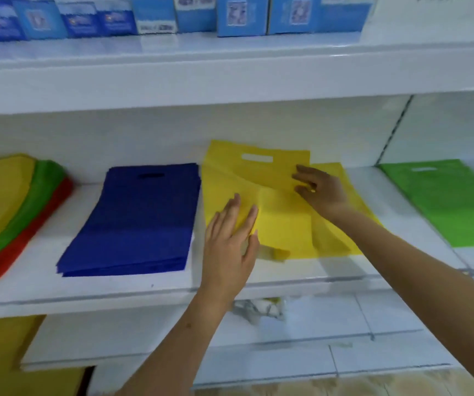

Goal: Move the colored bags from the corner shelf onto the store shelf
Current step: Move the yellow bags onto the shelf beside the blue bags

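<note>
A stack of yellow bags (281, 221) lies on the white store shelf (133, 290), its top bag skewed with the handle cut-out toward the back. My left hand (230, 241) rests flat on the stack's front left part, fingers straight. My right hand (320, 190) touches the top yellow bag near its right edge with fingers bent; whether it pinches the fabric is unclear. A pile of blue bags (136, 221) lies to the left of the yellow ones. Green bags (455, 204) lie on the shelf section to the right.
At the far left a fanned pile of yellow, green and red bags (16, 212) lies on the shelf. Blue boxes (241, 15) line the upper shelf. A lower shelf holds yellow material (1, 344) at left and a crumpled wrapper (258, 308).
</note>
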The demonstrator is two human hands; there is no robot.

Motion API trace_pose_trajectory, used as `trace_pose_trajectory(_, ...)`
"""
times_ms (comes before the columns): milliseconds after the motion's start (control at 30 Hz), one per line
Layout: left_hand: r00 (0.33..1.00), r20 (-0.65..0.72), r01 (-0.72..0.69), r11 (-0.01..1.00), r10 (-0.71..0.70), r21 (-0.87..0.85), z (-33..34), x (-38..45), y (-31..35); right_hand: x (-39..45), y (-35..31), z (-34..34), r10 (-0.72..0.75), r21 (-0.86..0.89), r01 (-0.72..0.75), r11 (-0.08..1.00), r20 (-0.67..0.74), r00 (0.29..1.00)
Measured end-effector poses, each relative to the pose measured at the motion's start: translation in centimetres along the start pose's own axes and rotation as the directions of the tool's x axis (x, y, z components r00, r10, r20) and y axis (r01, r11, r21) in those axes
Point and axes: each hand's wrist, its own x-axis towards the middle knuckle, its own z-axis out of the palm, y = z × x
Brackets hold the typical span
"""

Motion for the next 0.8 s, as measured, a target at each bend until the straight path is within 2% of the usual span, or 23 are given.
trace_pose_trajectory(133,0.988,0.156,0.008,0.998,-0.018,0.061,6.1,0.0,5.0,-0.2,7.2,-4.0,0.049,-0.068,-0.049,0.997,-0.011,0.999)
trace_pose_trajectory(233,0.964,0.252,0.050,0.986,-0.089,0.157,8.3,0.1,7.4,1.1,10.7,-5.5,0.056,-0.116,-0.050,0.992,0.045,0.997)
trace_pose_trajectory(300,0.915,0.343,0.128,0.959,-0.212,0.251,8.8,0.5,8.1,2.1,12.1,-5.9,0.077,-0.159,-0.060,0.985,0.106,0.991)
trace_pose_trajectory(367,0.838,0.420,0.225,0.922,-0.349,0.316,8.9,1.1,8.0,2.7,13.0,-5.8,0.099,-0.159,-0.073,0.985,0.164,0.982)
trace_pose_trajectory(433,0.765,0.469,0.351,0.896,-0.441,0.271,9.0,1.8,8.0,2.9,13.5,-5.3,0.098,-0.142,-0.069,0.987,0.202,0.975)
trace_pose_trajectory(533,0.697,0.493,0.495,0.847,-0.521,0.195,9.2,3.0,8.4,3.0,13.7,-4.3,0.200,-0.205,-0.170,0.964,0.137,0.970)
trace_pose_trajectory(633,0.676,0.505,0.502,0.837,-0.537,0.219,9.3,3.6,8.9,2.6,12.7,-4.1,0.387,-0.216,-0.362,0.907,0.082,0.919)
trace_pose_trajectory(733,0.673,0.503,0.506,0.834,-0.542,0.221,9.3,3.7,9.0,2.0,11.6,-4.1,0.437,-0.258,-0.403,0.878,0.087,0.895)
trace_pose_trajectory(800,0.668,0.498,0.528,0.823,-0.554,0.208,9.2,3.8,9.0,1.2,10.8,-4.0,0.454,-0.352,-0.394,0.849,0.104,0.885)
